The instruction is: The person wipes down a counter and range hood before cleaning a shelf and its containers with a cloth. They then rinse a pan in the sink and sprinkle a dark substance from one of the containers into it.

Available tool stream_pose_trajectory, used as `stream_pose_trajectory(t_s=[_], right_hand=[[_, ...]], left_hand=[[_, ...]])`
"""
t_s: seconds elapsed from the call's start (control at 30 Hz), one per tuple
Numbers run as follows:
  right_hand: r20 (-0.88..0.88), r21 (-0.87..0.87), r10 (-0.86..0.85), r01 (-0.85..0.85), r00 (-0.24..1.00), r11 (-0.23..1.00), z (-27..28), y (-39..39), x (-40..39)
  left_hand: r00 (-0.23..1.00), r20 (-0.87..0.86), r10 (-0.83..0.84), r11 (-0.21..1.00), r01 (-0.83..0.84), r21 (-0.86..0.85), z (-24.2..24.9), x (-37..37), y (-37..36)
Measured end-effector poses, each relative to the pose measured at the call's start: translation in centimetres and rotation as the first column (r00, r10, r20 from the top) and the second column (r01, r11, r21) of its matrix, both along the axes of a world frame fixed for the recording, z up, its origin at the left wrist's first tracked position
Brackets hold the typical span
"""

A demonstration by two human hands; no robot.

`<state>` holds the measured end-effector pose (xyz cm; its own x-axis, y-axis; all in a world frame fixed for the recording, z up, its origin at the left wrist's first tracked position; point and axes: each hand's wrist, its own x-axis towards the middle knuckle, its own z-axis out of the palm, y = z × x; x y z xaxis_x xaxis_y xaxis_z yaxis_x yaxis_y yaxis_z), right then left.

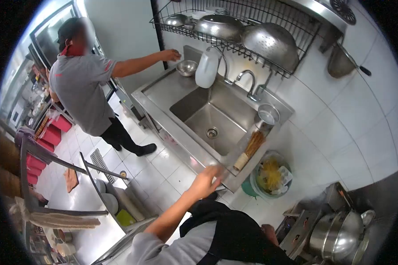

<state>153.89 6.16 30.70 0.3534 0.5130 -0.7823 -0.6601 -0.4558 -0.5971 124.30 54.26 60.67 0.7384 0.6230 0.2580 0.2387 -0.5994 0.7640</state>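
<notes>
My left hand reaches out over the front edge of the steel sink counter, slightly blurred, its fingers apart and nothing seen in them. To its right, a bundled bristle brush with a pale bound end lies on the counter's right side, beside a metal cup. The sink basin has a drain and no water visible. Low on the right, a bit of skin that seems to be my right hand shows beside the black apron; its fingers are hidden.
A co-worker stands left of the sink, one arm stretched toward a metal bowl and a white jug. A waste bin stands right of the sink. Pots sit at the stove, lower right. A rack holds bowls.
</notes>
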Motion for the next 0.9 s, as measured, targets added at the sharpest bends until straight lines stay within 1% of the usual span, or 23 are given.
stream_pose_trajectory(t_s=[0.03,0.07,0.1,0.17,0.23,0.3,0.33,0.37,0.43,0.5,0.53,0.6,0.63,0.67,0.7,0.73,0.77,0.8,0.83,0.87,0.9], right_hand=[[0.22,-0.151,0.113,-0.081,0.969,0.985,5.4,3.0,-1.3],[0.202,-0.142,0.062,-0.033,0.977,0.989,5.8,3.0,-1.8],[0.209,-0.143,0.075,-0.046,0.975,0.989,5.9,3.1,-2.4],[0.214,-0.144,0.078,-0.047,0.974,0.988,5.6,1.7,-3.9],[0.217,-0.143,0.119,-0.089,0.969,0.986,4.5,-0.5,-5.4],[0.291,-0.155,0.255,-0.217,0.922,0.964,3.3,-3.3,-7.1],[0.369,-0.174,0.349,-0.305,0.861,0.936,2.5,-5.0,-7.9],[0.455,-0.206,0.44,-0.39,0.774,0.898,1.8,-6.8,-8.6],[0.586,-0.276,0.554,-0.498,0.591,0.822,0.7,-9.9,-10.0],[0.654,-0.332,0.599,-0.537,0.461,0.775,0.0,-12.6,-11.6],[0.675,-0.358,0.615,-0.547,0.409,0.757,0.0,-13.7,-12.5],[0.715,-0.408,0.631,-0.552,0.302,0.727,0.2,-15.4,-14.2],[0.725,-0.43,0.641,-0.562,0.252,0.707,0.7,-15.7,-15.0],[0.73,-0.427,0.637,-0.561,0.249,0.709,2.0,-16.0,-16.0],[0.679,-0.655,0.734,-0.443,0.011,0.612,-4.2,-18.1,-17.1],[0.602,-0.661,0.776,-0.428,0.189,0.617,-8.0,-18.0,-18.8],[0.511,-0.658,0.774,-0.409,0.374,0.633,-9.4,-18.7,-19.7],[0.533,-0.638,0.753,-0.402,0.386,0.657,-8.4,-18.2,-20.7],[0.521,-0.695,0.785,-0.369,0.334,0.618,-6.3,-17.2,-22.2],[0.436,-0.732,0.801,-0.357,0.411,0.581,-7.7,-16.2,-23.6],[0.391,-0.525,0.578,-0.342,0.716,0.779,-8.1,-15.5,-24.5]], left_hand=[[0.991,-0.123,-0.051,0.997,0.043,-0.065,-1.5,-1.5,-2.3],[0.964,-0.242,-0.109,0.988,0.078,-0.134,-2.6,-2.7,-4.3],[0.961,-0.249,-0.12,0.987,0.089,-0.132,-3.6,-3.7,-5.9],[0.832,-0.464,-0.305,0.942,0.192,-0.276,-5.1,-5.0,-8.5],[0.82,-0.468,-0.33,0.938,0.228,-0.262,-5.7,-5.2,-10.2],[0.806,-0.472,-0.358,0.931,0.273,-0.241,-5.4,-5.1,-11.7],[0.81,-0.475,-0.344,0.938,0.279,-0.204,-4.5,-4.8,-12.2],[0.813,-0.477,-0.333,0.943,0.29,-0.165,-3.9,-4.4,-12.6],[0.795,-0.476,-0.376,0.926,0.338,-0.167,-4.0,-3.4,-13.4],[0.766,-0.48,-0.429,0.902,0.395,-0.175,-4.4,-2.2,-14.1],[0.748,-0.483,-0.455,0.884,0.445,-0.143,-4.5,-1.5,-14.5],[0.669,-0.497,-0.553,0.809,0.573,-0.129,-4.5,0.1,-15.6],[0.695,-0.437,-0.571,0.802,0.586,-0.115,-4.0,1.1,-15.9],[0.708,-0.376,-0.597,0.788,0.606,-0.109,-3.6,2.1,-16.3],[0.698,-0.356,-0.621,0.764,0.64,-0.076,-3.5,3.3,-16.7],[0.656,-0.354,-0.667,0.718,0.692,-0.072,-2.0,4.6,-17.2],[0.643,-0.367,-0.672,0.706,0.706,-0.057,-3.0,5.7,-17.2],[0.62,-0.38,-0.686,0.683,0.729,-0.043,-4.1,6.3,-17.4],[0.556,-0.408,-0.724,0.638,0.765,-0.089,-4.0,7.2,-17.7],[0.496,-0.441,-0.748,0.6,0.789,-0.132,-3.8,7.8,-18.0],[0.42,-0.492,-0.762,0.537,0.835,-0.119,-5.0,8.5,-17.9]])
